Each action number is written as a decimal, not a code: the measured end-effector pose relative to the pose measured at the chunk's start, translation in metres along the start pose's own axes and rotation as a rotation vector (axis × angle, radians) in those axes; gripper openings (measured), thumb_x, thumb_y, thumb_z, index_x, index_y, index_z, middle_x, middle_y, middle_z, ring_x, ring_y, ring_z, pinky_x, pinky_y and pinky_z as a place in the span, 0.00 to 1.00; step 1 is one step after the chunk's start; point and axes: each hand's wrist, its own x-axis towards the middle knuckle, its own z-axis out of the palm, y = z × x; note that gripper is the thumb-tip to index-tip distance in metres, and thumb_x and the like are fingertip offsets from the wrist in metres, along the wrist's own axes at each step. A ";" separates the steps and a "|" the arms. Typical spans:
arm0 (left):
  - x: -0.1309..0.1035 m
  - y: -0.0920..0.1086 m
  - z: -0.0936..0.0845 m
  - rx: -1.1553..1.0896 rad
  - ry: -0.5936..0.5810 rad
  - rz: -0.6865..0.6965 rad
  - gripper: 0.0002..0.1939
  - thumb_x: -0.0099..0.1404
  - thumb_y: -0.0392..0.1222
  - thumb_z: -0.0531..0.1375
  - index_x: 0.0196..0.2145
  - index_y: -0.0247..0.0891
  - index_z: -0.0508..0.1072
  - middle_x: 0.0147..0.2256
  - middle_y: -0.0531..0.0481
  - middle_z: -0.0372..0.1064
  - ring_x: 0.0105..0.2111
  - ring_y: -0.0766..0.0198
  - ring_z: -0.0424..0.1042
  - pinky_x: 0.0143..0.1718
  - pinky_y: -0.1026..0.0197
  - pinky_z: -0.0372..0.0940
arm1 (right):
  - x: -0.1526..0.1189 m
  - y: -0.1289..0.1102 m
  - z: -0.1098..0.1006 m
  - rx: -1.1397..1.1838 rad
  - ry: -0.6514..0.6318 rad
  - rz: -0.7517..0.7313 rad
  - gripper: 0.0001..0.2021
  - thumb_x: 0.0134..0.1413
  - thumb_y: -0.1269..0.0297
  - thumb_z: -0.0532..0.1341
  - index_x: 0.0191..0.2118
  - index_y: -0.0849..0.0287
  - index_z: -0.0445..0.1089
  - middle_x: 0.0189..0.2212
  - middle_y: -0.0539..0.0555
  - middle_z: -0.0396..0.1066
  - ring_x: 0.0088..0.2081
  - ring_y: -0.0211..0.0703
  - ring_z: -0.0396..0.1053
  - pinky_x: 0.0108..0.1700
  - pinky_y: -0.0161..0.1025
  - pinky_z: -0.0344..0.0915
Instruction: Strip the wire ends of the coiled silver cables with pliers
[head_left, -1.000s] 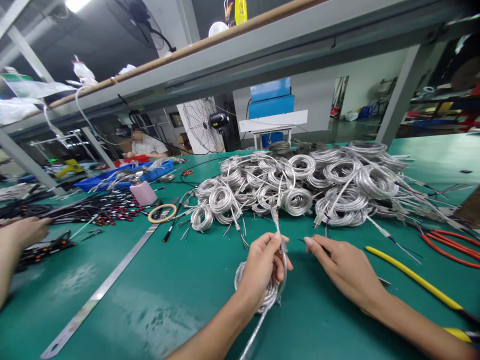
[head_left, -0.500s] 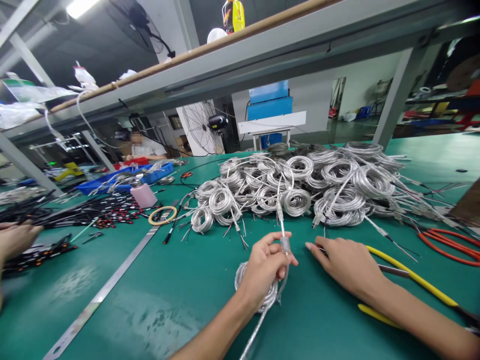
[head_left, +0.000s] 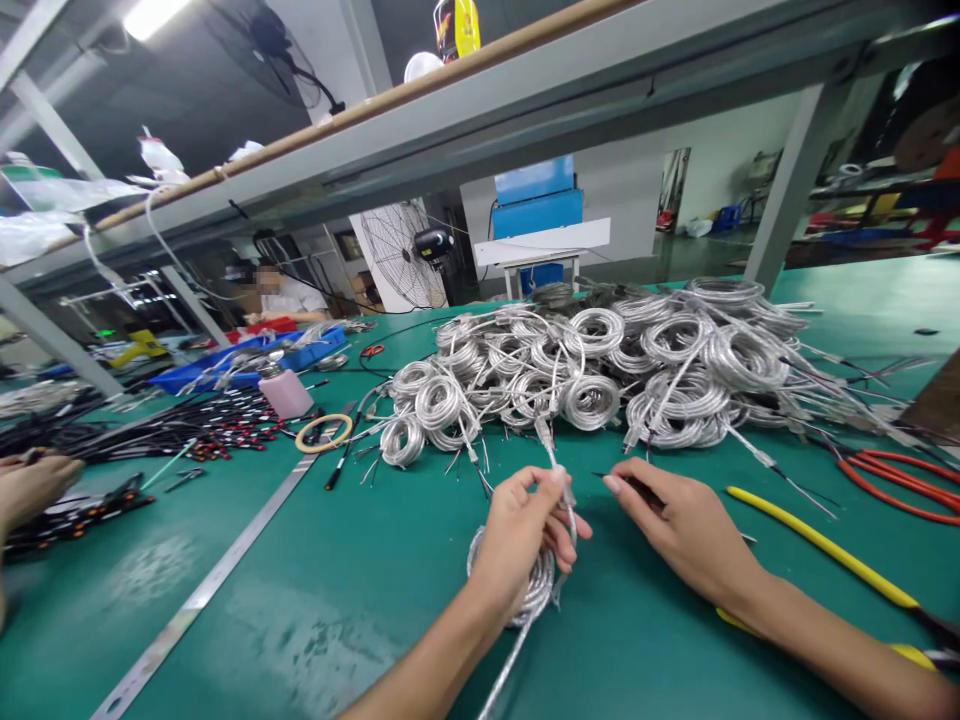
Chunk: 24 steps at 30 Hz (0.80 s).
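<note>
My left hand is closed around a clear-jacketed silver cable, pinching it between thumb and fingers just below its pale connector end. Under that wrist, a coil of the same cable lies on the green table, and its tail runs toward me. To the right, my right hand is closed in a pinch. A thin dark tip pokes out at its fingertips; what it belongs to is mostly hidden. Yellow-handled pliers lie beside and partly beneath my right forearm.
A heap of coiled cables spreads across the table's back. Red-handled scissors lie at right. Leftward are a steel ruler, a tape ring, a pink bottle, black cables and another person's hand.
My left fingers have shifted on the cable and now cover the clear piece that showed between them. My right hand has moved slightly left and up, and the dark tip now shows.
</note>
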 end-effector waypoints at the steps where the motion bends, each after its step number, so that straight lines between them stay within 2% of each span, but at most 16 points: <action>1: 0.000 0.000 0.000 -0.014 0.004 -0.002 0.23 0.52 0.59 0.58 0.31 0.34 0.62 0.16 0.51 0.67 0.09 0.74 0.57 0.10 0.72 0.54 | -0.001 -0.002 0.000 0.051 0.022 -0.024 0.13 0.59 0.57 0.48 0.32 0.57 0.65 0.22 0.48 0.67 0.21 0.36 0.62 0.24 0.33 0.54; 5: 0.001 0.002 0.000 -0.017 0.021 -0.015 0.24 0.50 0.62 0.57 0.28 0.35 0.61 0.15 0.51 0.66 0.08 0.74 0.56 0.08 0.73 0.52 | -0.006 -0.009 -0.001 0.146 0.036 -0.165 0.10 0.59 0.61 0.50 0.33 0.58 0.66 0.27 0.50 0.67 0.27 0.37 0.63 0.30 0.34 0.57; 10: 0.001 0.004 0.001 -0.026 0.017 -0.031 0.24 0.50 0.61 0.57 0.25 0.36 0.59 0.13 0.54 0.64 0.07 0.76 0.54 0.06 0.74 0.50 | -0.011 -0.020 0.000 0.166 -0.017 -0.272 0.10 0.60 0.66 0.49 0.37 0.57 0.67 0.26 0.50 0.66 0.29 0.38 0.61 0.31 0.35 0.56; 24: 0.002 0.003 0.002 -0.023 0.025 -0.031 0.24 0.50 0.61 0.58 0.23 0.36 0.58 0.11 0.55 0.63 0.06 0.76 0.51 0.05 0.75 0.47 | -0.012 -0.023 0.004 0.123 0.046 -0.288 0.07 0.58 0.66 0.52 0.36 0.59 0.67 0.26 0.50 0.65 0.28 0.39 0.57 0.31 0.36 0.53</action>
